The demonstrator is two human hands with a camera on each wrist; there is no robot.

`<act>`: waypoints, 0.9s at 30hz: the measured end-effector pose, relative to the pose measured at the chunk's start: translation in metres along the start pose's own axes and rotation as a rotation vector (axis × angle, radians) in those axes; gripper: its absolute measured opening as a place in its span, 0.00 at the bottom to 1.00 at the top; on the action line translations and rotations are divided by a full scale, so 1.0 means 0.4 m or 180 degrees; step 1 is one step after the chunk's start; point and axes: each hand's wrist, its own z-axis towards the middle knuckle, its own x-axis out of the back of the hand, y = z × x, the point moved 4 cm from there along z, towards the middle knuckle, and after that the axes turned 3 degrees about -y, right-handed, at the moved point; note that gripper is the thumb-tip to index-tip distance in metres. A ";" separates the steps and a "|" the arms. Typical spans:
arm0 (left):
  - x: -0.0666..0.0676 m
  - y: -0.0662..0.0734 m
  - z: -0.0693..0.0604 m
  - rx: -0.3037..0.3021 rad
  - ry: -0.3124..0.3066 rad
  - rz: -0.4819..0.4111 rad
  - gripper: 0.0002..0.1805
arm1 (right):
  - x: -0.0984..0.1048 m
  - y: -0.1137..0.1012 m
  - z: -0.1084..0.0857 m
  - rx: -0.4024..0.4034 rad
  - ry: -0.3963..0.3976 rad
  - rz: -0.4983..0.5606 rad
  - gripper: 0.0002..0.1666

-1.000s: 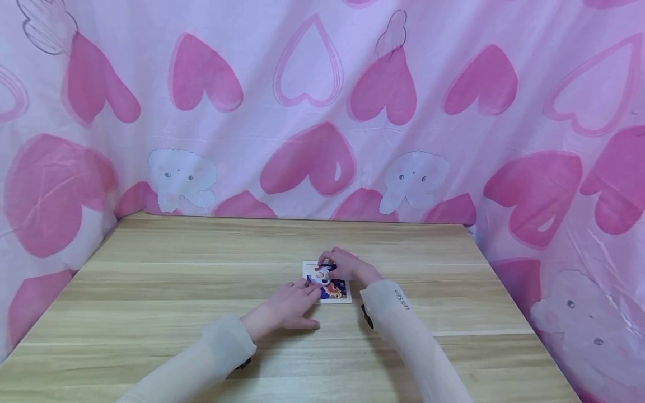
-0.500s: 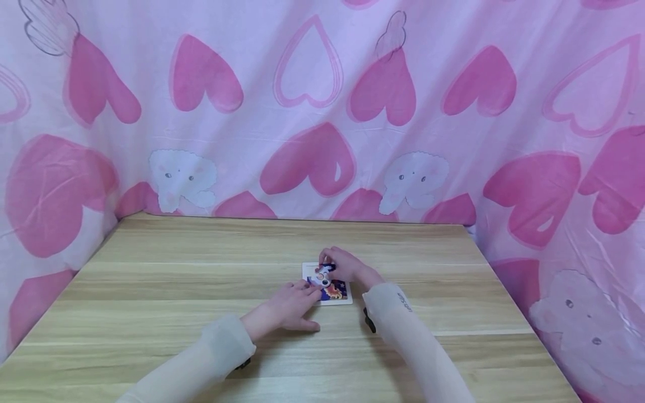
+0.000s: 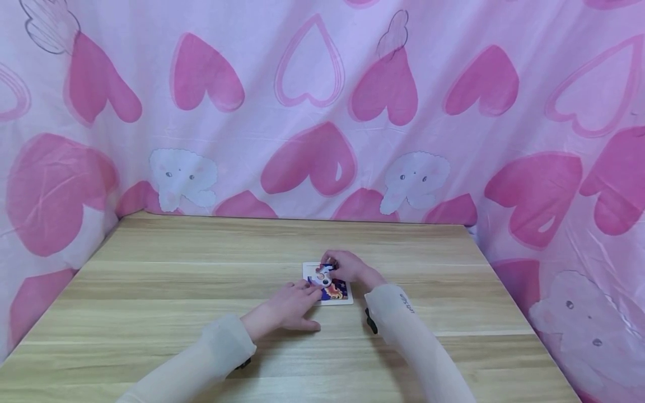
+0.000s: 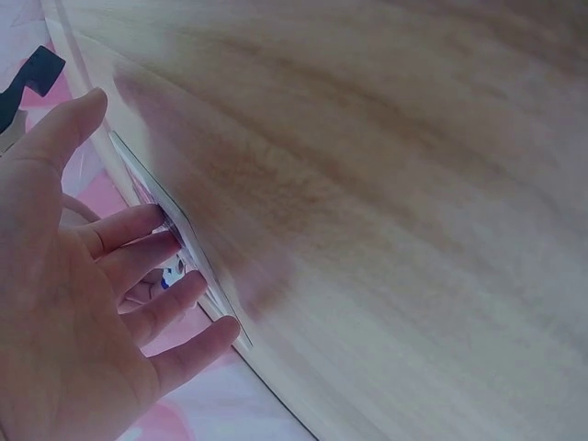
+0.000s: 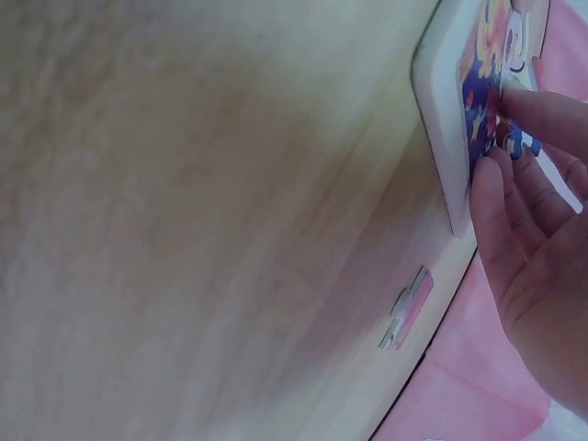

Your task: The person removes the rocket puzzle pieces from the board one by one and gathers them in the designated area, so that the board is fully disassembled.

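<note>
A small jigsaw puzzle board [image 3: 342,300] lies flat on the table. It has a white border and a dark blue picture with orange and red. A pale puzzle piece [image 3: 321,276] with a white and dark design sits over the picture, pinched between the thumb and fingers of my right hand [image 3: 349,266]. From the left, my left hand [image 3: 292,307] rests its outstretched fingertips on the board's near-left part, thumb spread on the table side. The right wrist view shows the board's thick white edge [image 5: 439,83] and the pinching fingers. How the piece sits underneath is hidden.
One loose pink puzzle piece [image 5: 407,310] lies on the wooden table [image 3: 176,291] beside the board, seen in the right wrist view. A pink heart-patterned curtain [image 3: 302,73] hangs along the table's back and sides.
My right hand has shifted very slightly to the right and nearer, still holding the puzzle piece. The left hand stays in place on the board.
</note>
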 end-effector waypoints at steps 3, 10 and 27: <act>0.001 0.000 0.000 0.0003 -0.0007 -0.0011 0.36 | 0.002 0.003 -0.003 0.0003 0.0023 0.0127 0.10; -0.001 -0.002 0.002 0.0020 -0.0028 0.0007 0.36 | 0.018 0.022 -0.016 0.0117 0.0245 0.0542 0.11; -0.010 -0.004 0.004 0.0039 -0.0041 0.0050 0.39 | 0.056 0.112 -0.108 -0.0020 0.0434 0.0909 0.14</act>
